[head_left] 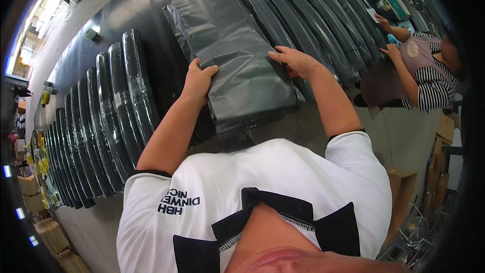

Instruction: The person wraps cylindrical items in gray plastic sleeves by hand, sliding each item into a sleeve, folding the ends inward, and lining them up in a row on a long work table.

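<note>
In front of me lies a thick stack of folded dark grey plastic sheeting [242, 71], long and flat with creases across its top. My left hand [200, 80] grips its left edge, thumb on top and the other fingers partly hidden at the side. On the opposite edge, my right hand [297, 61] takes hold with thumb and index finger over the top; its remaining fingers curl down the side. Just right of the stack, several wrapped dark grey bundles [308, 30] lie side by side.
Several black film-wrapped bundles [134, 81] line the dark table [154, 0] to the left. A co-worker in a striped top [434, 88] stands at the right, hands at the last bundles. Cardboard boxes [401, 187] stand on the floor at the lower right.
</note>
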### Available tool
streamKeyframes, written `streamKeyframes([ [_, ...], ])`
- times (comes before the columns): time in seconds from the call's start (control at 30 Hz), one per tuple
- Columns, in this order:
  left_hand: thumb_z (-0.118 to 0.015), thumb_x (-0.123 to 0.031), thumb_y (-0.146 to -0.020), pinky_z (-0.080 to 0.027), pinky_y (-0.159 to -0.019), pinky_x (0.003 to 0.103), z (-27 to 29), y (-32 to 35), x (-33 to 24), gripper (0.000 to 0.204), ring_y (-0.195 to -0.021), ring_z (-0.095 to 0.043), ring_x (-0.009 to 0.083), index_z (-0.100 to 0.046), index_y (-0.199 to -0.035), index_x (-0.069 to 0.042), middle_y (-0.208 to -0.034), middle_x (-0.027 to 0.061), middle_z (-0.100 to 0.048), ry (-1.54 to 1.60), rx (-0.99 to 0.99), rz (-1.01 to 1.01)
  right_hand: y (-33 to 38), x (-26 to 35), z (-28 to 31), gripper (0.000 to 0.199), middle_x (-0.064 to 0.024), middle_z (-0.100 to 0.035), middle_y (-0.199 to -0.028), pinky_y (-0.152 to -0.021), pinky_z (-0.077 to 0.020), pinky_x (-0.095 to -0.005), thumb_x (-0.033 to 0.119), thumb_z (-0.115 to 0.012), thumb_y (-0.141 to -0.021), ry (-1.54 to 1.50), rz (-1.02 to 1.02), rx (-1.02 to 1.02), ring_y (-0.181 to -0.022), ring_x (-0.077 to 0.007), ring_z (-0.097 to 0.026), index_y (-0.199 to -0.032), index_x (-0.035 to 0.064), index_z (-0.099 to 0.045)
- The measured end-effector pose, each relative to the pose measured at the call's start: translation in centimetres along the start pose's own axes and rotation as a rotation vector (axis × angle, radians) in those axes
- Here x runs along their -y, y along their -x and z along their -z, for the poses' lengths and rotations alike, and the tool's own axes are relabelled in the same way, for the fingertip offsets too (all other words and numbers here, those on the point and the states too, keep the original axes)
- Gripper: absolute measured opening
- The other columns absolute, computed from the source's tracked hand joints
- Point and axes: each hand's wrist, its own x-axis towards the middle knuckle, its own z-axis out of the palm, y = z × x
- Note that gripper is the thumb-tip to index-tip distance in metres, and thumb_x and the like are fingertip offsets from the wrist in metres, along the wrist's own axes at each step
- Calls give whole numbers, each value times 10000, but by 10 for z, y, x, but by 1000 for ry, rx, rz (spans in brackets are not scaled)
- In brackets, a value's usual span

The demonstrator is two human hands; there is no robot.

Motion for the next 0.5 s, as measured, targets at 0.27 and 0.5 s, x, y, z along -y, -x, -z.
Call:
streamKeyframes([
  [0.27, -686, -223, -831, -375, -1062, 413, 149, 43, 21, 666, -1271, -440, 380, -404, -1369, 50, -1429, 240, -404, -1283, -186, -773, 44, -87, -57, 736, -210, -432, -1424, -1076, -347, -427, 362, -678, -844, 717, 594, -825, -1313, -347, -412, -1424, 13, -387],
  [0.5, -673, -536, -789, -228, -1136, 509, 190, 48, 67, 959, -1403, -221, 444, -300, -1436, 66, -1513, 275, -251, -1568, -506, -402, 57, -100, -156, 632, -197, -379, -1468, -1100, -287, -490, 302, -673, -846, 887, 886, -867, -1336, -406, -359, -1358, 0, -458],
])
